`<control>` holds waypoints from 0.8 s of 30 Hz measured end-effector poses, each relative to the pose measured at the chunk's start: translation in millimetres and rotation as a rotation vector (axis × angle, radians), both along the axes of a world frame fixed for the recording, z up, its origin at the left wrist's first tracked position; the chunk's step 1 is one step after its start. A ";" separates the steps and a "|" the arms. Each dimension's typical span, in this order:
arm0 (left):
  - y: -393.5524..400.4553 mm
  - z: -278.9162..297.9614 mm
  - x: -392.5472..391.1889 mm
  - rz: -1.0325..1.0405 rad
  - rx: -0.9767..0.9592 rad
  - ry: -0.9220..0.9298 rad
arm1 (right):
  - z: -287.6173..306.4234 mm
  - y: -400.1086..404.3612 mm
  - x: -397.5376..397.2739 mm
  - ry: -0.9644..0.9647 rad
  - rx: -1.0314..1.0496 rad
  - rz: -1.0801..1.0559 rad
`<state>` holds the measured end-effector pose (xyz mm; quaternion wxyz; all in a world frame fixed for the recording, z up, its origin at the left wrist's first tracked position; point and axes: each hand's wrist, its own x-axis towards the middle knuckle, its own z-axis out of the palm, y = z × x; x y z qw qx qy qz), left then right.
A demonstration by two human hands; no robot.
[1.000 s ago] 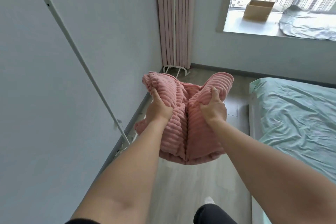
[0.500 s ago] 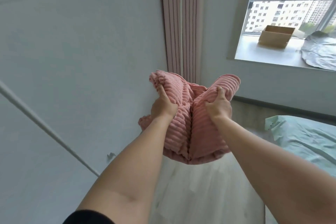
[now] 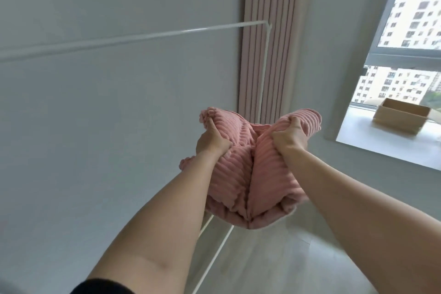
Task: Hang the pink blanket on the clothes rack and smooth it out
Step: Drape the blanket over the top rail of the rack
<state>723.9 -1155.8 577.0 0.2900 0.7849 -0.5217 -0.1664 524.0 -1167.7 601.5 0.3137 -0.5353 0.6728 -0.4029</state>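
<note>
The pink ribbed blanket [image 3: 238, 174] is bunched into a thick bundle, held in the air in front of me. My left hand [image 3: 211, 142] grips its left fold and my right hand [image 3: 290, 137] grips its right fold. The white clothes rack's top bar [image 3: 143, 36] runs across the upper left, well above the bundle and clear of it. The rack's far upright [image 3: 263, 74] drops down in front of the curtain, and its lower rails [image 3: 219, 248] show beneath the blanket.
A pale wall fills the left side. A pink pleated curtain [image 3: 269, 31] hangs in the corner. At the right, a window sill [image 3: 358, 134] carries a cardboard box [image 3: 401, 119]. Light wood floor lies below.
The view has tilted upward, so the rack's top bar now crosses the frame and the bed has dropped out of sight. Both hands have raised the bundled blanket higher, with the same grip.
</note>
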 end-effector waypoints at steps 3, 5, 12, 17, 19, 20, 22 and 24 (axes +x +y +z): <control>-52.6 13.7 28.8 0.034 0.028 0.060 | 28.5 -55.3 26.6 -0.043 -0.005 0.011; -79.3 27.2 42.3 0.046 0.004 0.099 | 44.2 -88.9 42.4 -0.095 -0.028 0.028; -151.7 77.6 80.6 0.047 -0.015 0.136 | 99.4 -191.4 98.8 -0.378 -0.125 0.018; -184.0 113.7 87.2 -0.078 -0.367 0.122 | 131.1 -248.3 143.7 -0.637 -0.031 0.077; -193.7 125.4 82.2 -0.110 -0.477 0.208 | 135.3 -272.9 157.3 -0.652 -0.077 0.148; -199.3 129.4 81.6 -0.144 -0.477 0.205 | 139.0 -284.2 161.6 -0.665 -0.089 0.160; -209.1 136.4 79.6 -0.265 -0.397 0.112 | 151.3 -305.0 166.0 -0.700 -0.088 0.166; -221.0 142.5 73.8 -0.298 -0.294 -0.033 | 165.2 -328.3 166.3 -0.799 -0.043 0.242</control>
